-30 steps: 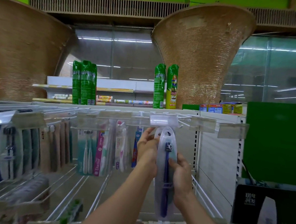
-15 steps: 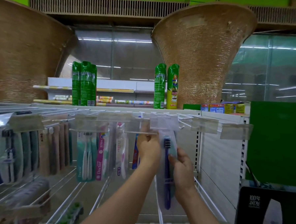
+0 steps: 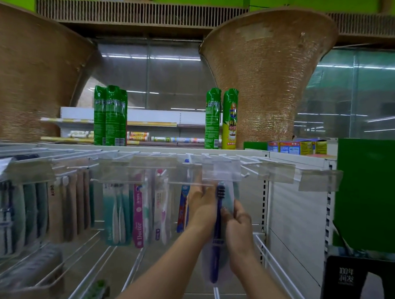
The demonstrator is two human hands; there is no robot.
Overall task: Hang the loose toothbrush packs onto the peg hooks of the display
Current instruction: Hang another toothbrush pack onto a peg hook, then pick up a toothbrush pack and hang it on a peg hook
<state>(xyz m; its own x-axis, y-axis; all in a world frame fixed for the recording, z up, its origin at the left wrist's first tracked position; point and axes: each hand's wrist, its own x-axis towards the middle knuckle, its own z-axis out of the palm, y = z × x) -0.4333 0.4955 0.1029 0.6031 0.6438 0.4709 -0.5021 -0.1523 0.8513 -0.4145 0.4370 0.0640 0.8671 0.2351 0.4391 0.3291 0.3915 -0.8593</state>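
Note:
A clear blister pack with a dark blue toothbrush (image 3: 218, 221) hangs upright between my hands, its top tucked behind a clear price-tag flap (image 3: 220, 172) on a white peg hook. My left hand (image 3: 201, 206) grips the pack's left edge near the top. My right hand (image 3: 238, 229) pinches its right edge lower down. Whether the pack's hole is on the hook is hidden by the flap. More toothbrush packs (image 3: 140, 212) hang on hooks to the left.
Bare white peg hooks (image 3: 250, 162) with clear flaps stick out to the right. Wire shelf rails (image 3: 275, 263) run below. Green spray cans (image 3: 221, 118) stand on the top shelf. A black carton (image 3: 354, 285) sits at the lower right beside a green panel (image 3: 370, 192).
Both hands lifted the blue toothbrush pack upward and away from me; its top now sits behind the price-tag flap instead of in front of and below it.

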